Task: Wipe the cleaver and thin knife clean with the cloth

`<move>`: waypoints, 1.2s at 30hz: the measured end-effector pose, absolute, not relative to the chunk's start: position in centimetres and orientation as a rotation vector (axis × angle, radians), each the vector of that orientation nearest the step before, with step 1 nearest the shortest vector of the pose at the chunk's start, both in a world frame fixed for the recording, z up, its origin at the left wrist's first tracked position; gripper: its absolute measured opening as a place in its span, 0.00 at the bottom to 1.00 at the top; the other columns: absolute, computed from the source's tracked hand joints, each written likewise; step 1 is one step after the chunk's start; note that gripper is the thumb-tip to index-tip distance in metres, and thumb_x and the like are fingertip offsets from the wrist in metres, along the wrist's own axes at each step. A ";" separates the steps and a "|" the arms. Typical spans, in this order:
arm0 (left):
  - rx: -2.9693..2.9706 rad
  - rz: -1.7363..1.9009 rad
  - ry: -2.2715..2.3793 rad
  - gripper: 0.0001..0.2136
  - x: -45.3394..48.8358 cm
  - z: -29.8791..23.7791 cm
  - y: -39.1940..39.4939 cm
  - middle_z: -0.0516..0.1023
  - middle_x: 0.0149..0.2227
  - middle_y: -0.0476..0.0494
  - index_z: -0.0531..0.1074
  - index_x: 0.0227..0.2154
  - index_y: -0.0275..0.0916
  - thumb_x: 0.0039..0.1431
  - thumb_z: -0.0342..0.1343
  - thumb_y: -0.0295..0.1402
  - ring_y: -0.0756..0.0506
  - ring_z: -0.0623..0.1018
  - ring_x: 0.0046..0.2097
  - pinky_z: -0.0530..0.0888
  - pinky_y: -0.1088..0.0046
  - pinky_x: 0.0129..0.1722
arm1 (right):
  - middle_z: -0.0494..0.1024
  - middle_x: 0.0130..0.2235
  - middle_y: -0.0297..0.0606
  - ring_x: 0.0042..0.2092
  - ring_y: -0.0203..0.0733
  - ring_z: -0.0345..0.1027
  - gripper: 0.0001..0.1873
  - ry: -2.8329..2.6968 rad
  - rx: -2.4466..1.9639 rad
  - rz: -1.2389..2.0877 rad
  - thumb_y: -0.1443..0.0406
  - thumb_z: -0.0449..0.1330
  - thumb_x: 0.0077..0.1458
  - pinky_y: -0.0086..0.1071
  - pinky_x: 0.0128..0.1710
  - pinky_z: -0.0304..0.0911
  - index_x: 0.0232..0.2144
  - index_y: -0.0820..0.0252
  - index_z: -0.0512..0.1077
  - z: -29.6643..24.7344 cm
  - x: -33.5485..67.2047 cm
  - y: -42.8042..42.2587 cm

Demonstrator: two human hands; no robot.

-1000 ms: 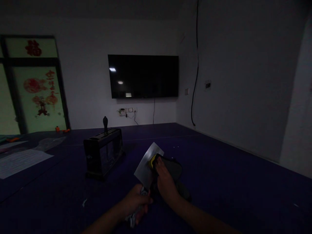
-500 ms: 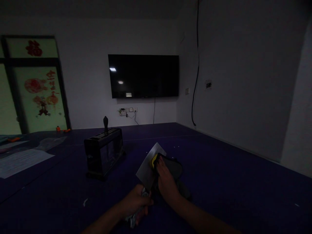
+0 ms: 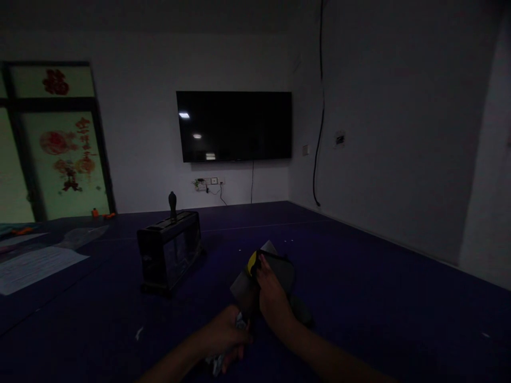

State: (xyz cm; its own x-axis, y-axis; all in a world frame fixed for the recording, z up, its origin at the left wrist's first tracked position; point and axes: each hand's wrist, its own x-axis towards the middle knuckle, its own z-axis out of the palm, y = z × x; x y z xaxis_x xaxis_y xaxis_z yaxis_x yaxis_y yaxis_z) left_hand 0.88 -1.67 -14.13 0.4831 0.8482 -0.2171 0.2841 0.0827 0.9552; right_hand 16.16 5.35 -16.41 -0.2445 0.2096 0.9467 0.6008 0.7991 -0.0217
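Observation:
My left hand [image 3: 225, 336] is closed round the pale handle of a broad cleaver, low in the middle of the view. Its grey blade [image 3: 244, 284] slants up and away over the dark purple table [image 3: 379, 298]. My right hand [image 3: 270, 299] presses a dark cloth [image 3: 284, 272] with a yellow patch against the blade's right face, fingers curled on the cloth. More of the cloth lies bunched on the table under that hand.
A dark knife block [image 3: 168, 250] with one black handle sticking up stands to the left of the blade. Papers [image 3: 34, 263] lie at the table's far left. A wall television [image 3: 235, 126] hangs behind, and a black cable [image 3: 319, 106] runs down the right wall.
The blade has tilted lower and turned darker, showing less of its bright face. My right hand with the cloth has slid slightly along it. My left hand keeps its grip.

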 end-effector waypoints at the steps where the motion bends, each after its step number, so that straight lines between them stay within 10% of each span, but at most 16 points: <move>1: 1.473 0.571 1.037 0.06 0.9 -14.2 -1.6 0.67 0.12 0.54 0.62 0.20 0.36 0.41 0.55 0.30 0.56 0.62 0.10 0.54 0.85 0.09 | 0.54 0.60 0.47 0.62 0.45 0.42 0.31 -1.807 -0.633 -0.409 0.81 0.40 0.51 0.49 0.55 0.56 0.57 0.63 0.55 -16.5 16.1 5.4; 24: 1.322 0.710 0.995 0.13 0.7 -14.7 -1.6 0.67 0.12 0.57 0.58 0.26 0.38 0.40 0.57 0.34 0.56 0.60 0.09 0.52 0.85 0.10 | 0.52 0.61 0.41 0.61 0.44 0.43 0.40 -1.769 -0.825 -0.198 0.84 0.40 0.43 0.48 0.58 0.49 0.59 0.59 0.52 -17.9 16.2 6.8; 36: 1.433 0.525 1.027 0.09 0.5 -14.5 -1.2 0.67 0.12 0.56 0.60 0.24 0.37 0.40 0.56 0.29 0.55 0.63 0.10 0.54 0.85 0.09 | 0.54 0.60 0.48 0.62 0.46 0.40 0.30 -1.850 -0.723 -0.450 0.81 0.41 0.50 0.48 0.56 0.54 0.55 0.67 0.58 -16.9 16.4 6.1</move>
